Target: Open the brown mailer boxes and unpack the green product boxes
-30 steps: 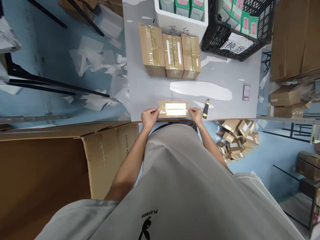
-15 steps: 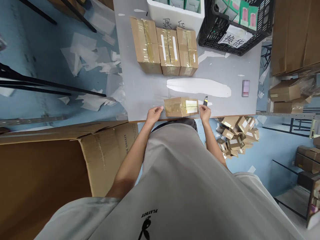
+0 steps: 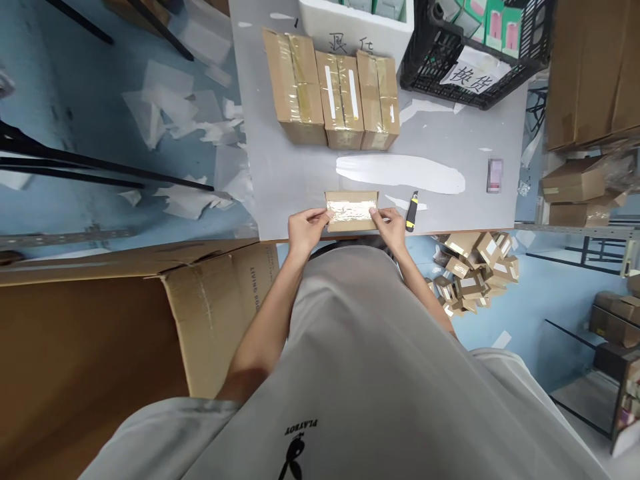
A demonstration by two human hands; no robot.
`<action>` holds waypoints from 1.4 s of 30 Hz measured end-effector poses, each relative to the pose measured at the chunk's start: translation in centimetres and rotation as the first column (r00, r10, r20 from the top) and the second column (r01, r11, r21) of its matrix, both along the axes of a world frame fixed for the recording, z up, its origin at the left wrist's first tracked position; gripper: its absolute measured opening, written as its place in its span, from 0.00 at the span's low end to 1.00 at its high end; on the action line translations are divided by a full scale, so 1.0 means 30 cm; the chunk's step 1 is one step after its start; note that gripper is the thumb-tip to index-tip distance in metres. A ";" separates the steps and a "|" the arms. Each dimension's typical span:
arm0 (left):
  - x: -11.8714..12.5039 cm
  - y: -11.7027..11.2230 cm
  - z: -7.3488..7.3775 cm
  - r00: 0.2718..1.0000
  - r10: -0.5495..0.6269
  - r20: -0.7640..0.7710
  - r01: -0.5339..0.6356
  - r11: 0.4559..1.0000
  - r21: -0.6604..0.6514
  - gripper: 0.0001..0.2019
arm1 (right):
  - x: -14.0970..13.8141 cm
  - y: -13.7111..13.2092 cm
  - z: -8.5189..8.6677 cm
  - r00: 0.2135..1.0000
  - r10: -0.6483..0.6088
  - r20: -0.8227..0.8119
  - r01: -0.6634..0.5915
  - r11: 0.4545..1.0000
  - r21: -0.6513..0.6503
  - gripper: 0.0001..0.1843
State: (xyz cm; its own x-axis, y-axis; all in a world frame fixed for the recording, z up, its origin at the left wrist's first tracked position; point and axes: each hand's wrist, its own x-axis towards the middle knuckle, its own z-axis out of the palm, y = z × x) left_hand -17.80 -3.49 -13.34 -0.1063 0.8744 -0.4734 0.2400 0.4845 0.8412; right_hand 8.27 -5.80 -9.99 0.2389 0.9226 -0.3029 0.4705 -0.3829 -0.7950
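A small cardboard box (image 3: 351,212) rests at the table's near edge in front of my body. Shiny, whitish tape or torn paper covers much of its upward face. My left hand (image 3: 306,231) pinches its left end, thumb and fingertips together. At the opposite end, my right hand (image 3: 391,229) grips it with bent fingers. Just right of that hand lies a black and yellow utility knife (image 3: 411,211), touched by neither hand.
Three taped cardboard boxes (image 3: 340,100) stand farther back on the grey table (image 3: 285,180). Behind them are a white bin (image 3: 357,30) and a black crate (image 3: 445,70) with green packs. A large open carton (image 3: 220,320) sits at left; a heap of small boxes (image 3: 470,273) lies on the floor at right.
The box has been turned over, so a different, shiny-covered face is up. Both hands have come inward onto its ends; my right hand has moved left, away from the utility knife.
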 end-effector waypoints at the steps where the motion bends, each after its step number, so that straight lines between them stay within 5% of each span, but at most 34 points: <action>1: -0.019 -0.001 0.012 0.998 0.006 -0.060 -0.005 1.000 0.020 0.21 | -0.013 0.004 -0.013 1.000 0.015 -0.019 -0.015 1.000 -0.018 0.41; 4: -0.063 0.010 0.024 0.985 0.024 -0.170 -0.021 1.000 0.023 0.19 | -0.054 0.018 -0.052 0.997 0.040 -0.068 -0.043 0.998 -0.051 0.43; 11: -0.088 0.042 -0.038 0.998 0.020 -0.061 -0.019 1.000 0.013 0.18 | -0.032 0.047 -0.082 0.991 0.087 -0.103 -0.094 0.994 -0.064 0.43; 17: -0.064 0.066 -0.148 0.973 -0.029 -0.228 0.014 0.997 -0.070 0.13 | 0.051 0.024 -0.091 0.986 -0.026 -0.166 0.010 0.995 -0.096 0.42; 22: -0.017 0.095 -0.204 0.976 -0.078 -0.205 0.047 0.988 -0.150 0.12 | 0.156 -0.002 -0.093 0.978 -0.187 -0.091 0.177 0.979 -0.100 0.40; 25: 0.031 0.099 -0.201 0.990 -0.112 -0.085 0.099 0.984 -0.149 0.15 | 0.199 -0.014 -0.080 0.960 -0.281 0.013 0.281 0.959 -0.041 0.40; 31: 0.100 0.090 -0.175 0.979 -0.145 0.146 0.170 0.970 -0.174 0.22 | 0.172 -0.013 -0.052 0.970 -0.244 -0.016 0.245 0.968 0.057 0.41; 38: -0.032 0.077 -0.180 0.993 -0.050 -0.107 0.040 0.995 -0.094 0.17 | 0.086 -0.001 -0.144 0.984 -0.130 -0.119 0.126 0.991 -0.040 0.48; 42: -0.096 0.066 -0.170 0.995 -0.011 -0.104 -0.001 0.993 -0.120 0.14 | 0.038 0.022 -0.204 0.982 -0.118 -0.146 0.111 0.992 -0.053 0.43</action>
